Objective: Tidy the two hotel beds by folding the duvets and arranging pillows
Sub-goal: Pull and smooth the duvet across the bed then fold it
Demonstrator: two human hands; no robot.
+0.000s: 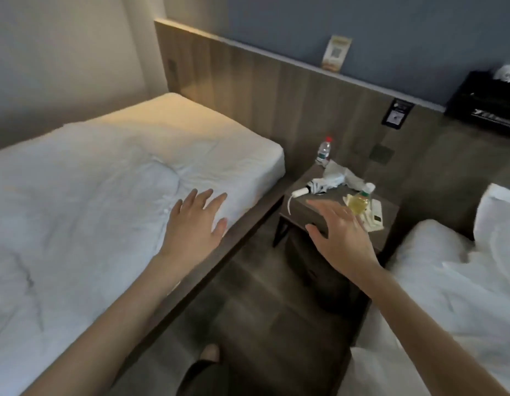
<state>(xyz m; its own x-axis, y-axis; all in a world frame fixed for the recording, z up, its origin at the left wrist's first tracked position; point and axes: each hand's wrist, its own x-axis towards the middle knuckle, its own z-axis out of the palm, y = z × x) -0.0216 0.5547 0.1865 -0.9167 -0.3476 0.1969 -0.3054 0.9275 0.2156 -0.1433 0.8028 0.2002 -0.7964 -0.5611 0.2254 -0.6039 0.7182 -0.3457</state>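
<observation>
A: Hands?
B: Left hand (195, 224) flat, fingers spread, at left bed (76, 195) edge, left of nightstand (302, 214). Right hand (343, 238) splayed, empty, before nightstand.
A: Duvet?
B: Duvet (448, 295) rumpled, right of nightstand, near right hand, not touching.

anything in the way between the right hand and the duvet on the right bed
Nothing visible. The right hand hangs open in front of the nightstand; the duvet lies to its right with only air between. The yellow bottle stands on the nightstand beyond the hand, off that path.
</observation>
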